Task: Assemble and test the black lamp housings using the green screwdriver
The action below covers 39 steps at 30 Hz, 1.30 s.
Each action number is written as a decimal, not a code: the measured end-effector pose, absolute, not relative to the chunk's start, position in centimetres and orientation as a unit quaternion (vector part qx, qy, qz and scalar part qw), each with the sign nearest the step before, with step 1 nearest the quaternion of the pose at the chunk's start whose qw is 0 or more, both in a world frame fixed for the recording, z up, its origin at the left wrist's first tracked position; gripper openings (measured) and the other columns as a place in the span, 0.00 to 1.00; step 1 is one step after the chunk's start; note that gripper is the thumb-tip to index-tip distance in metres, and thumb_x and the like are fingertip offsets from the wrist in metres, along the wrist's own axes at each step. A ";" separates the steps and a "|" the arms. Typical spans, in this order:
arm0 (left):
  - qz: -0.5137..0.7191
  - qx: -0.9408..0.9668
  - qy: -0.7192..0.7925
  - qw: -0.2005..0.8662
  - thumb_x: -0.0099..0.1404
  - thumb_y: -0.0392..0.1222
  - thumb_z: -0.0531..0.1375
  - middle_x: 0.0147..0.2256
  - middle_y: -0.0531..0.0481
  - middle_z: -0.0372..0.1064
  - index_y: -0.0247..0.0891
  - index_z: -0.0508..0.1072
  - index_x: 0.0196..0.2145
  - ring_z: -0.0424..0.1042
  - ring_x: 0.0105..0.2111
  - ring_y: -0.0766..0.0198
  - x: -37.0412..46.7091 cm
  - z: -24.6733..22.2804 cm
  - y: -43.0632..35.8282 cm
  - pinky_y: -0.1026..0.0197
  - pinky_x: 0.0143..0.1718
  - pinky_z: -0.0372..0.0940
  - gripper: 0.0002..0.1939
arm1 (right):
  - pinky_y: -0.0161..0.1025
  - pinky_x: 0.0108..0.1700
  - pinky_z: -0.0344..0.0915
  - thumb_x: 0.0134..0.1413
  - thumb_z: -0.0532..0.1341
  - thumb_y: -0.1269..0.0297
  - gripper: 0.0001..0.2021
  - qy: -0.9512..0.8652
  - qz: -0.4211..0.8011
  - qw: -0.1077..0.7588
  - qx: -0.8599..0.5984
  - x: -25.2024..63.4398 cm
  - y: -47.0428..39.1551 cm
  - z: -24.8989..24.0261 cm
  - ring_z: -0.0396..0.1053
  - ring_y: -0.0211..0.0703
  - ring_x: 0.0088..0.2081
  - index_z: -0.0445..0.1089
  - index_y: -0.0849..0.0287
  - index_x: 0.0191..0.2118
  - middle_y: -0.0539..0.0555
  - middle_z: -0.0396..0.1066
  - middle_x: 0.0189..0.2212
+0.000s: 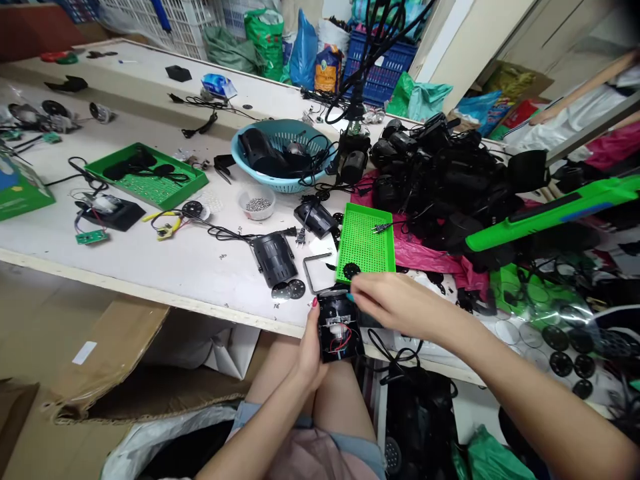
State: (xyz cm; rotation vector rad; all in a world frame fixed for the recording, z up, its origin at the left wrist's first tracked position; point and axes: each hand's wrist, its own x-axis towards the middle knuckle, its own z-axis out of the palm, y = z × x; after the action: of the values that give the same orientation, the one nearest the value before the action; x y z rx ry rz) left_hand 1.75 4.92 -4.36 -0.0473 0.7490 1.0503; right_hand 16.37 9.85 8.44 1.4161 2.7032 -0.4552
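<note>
My left hand (311, 347) is wrapped round an open black lamp housing (334, 337) above my lap, at the table's front edge. Red wires and a small white part show inside the housing. At its upper right, my right hand (383, 297) is closed with the fingertips pinched together. A bit of teal shows at those fingertips, and whatever they hold is too small to make out. Just beyond lie a thin metal bracket (306, 270) and a bright green perforated tray (367, 237) with a black disc (351, 270) in its near corner.
Left of the housing stands another black lamp body (275, 259) beside round discs (296, 289). A bowl of screws (257, 202) and a blue basket (283, 183) sit further back. Black housings (450, 173) are heaped at right, near a green bar (550, 213). Cables (395, 357) hang over the edge.
</note>
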 end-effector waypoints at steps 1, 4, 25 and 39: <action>0.484 -0.013 0.354 0.800 0.70 0.53 0.55 0.52 0.45 0.76 0.37 0.75 0.53 0.72 0.54 0.55 1.8 -4.2 5.0 0.53 0.59 0.63 0.22 | 0.38 0.31 0.55 0.69 0.49 0.65 0.12 0.875 -0.146 0.042 0.459 17.2 8.7 8.3 0.66 0.39 0.30 0.61 0.57 0.32 0.49 0.68 0.30; 0.464 0.013 0.373 0.804 0.68 0.55 0.57 0.51 0.46 0.76 0.38 0.74 0.54 0.73 0.53 0.56 1.8 -3.5 5.1 0.54 0.58 0.64 0.23 | 0.39 0.33 0.56 0.69 0.51 0.64 0.08 0.881 -0.113 0.072 0.453 18.7 6.3 7.2 0.69 0.41 0.33 0.62 0.57 0.36 0.50 0.69 0.33; 0.494 0.099 0.475 0.721 0.63 0.49 0.64 0.46 0.46 0.79 0.37 0.78 0.46 0.73 0.53 0.56 2.2 -1.9 5.6 0.58 0.58 0.64 0.18 | 0.42 0.34 0.51 0.66 0.54 0.71 0.09 0.938 0.046 -0.054 0.340 20.5 4.1 5.7 0.58 0.42 0.30 0.62 0.58 0.31 0.49 0.62 0.26; 0.338 0.549 0.636 0.425 0.64 0.59 0.56 0.27 0.47 0.75 0.38 0.78 0.32 0.71 0.36 0.50 -7.3 -2.6 10.5 0.55 0.44 0.61 0.22 | 0.42 0.34 0.53 0.62 0.54 0.76 0.10 0.912 0.165 0.001 0.375 25.2 3.4 4.2 0.60 0.45 0.30 0.67 0.58 0.32 0.53 0.66 0.27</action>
State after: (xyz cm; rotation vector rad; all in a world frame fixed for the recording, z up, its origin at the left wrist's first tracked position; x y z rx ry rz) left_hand -7.25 10.48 -2.58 1.3723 1.5893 0.8454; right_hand 25.17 3.43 4.20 1.1760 2.8650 0.5178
